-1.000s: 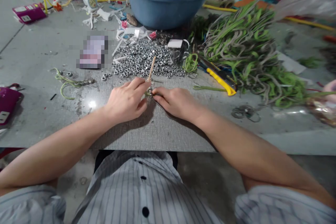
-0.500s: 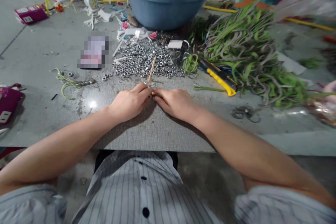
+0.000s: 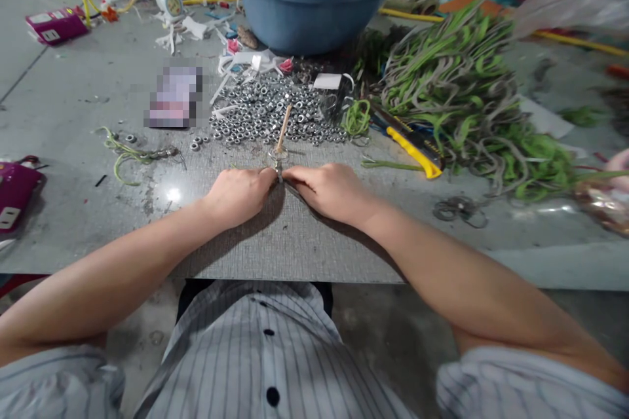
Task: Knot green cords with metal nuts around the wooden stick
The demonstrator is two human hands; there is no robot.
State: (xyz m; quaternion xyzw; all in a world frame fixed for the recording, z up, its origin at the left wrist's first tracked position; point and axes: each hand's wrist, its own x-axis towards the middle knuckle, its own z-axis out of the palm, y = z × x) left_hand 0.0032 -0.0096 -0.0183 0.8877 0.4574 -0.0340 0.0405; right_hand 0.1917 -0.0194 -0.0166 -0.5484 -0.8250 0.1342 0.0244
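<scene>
My left hand [image 3: 242, 195] is closed, its thumb and fingertips pinched at a small metal piece [image 3: 279, 171]. From the other side my right hand [image 3: 330, 190] pinches close to the same piece. What exactly the fingertips grip is hidden. Just beyond them a thin metal ring [image 3: 278, 154] lies around the foot of an upright wooden stick [image 3: 284, 127]. A pile of metal nuts [image 3: 265, 108] spreads behind the stick. To the left lies a green cord [image 3: 128, 156] with metal parts on it.
A blue basin [image 3: 324, 19] stands at the back. On the right are a heap of green and grey cords [image 3: 457, 85], a yellow-and-black utility knife [image 3: 415, 152] and wire rings [image 3: 459, 211]. A blurred phone-like object [image 3: 174, 98] lies left. Another person's hand [image 3: 620, 167] shows far right.
My fingertips have drawn slightly apart and a little towards me. The small metal piece between them, covered before, now shows below the ring.
</scene>
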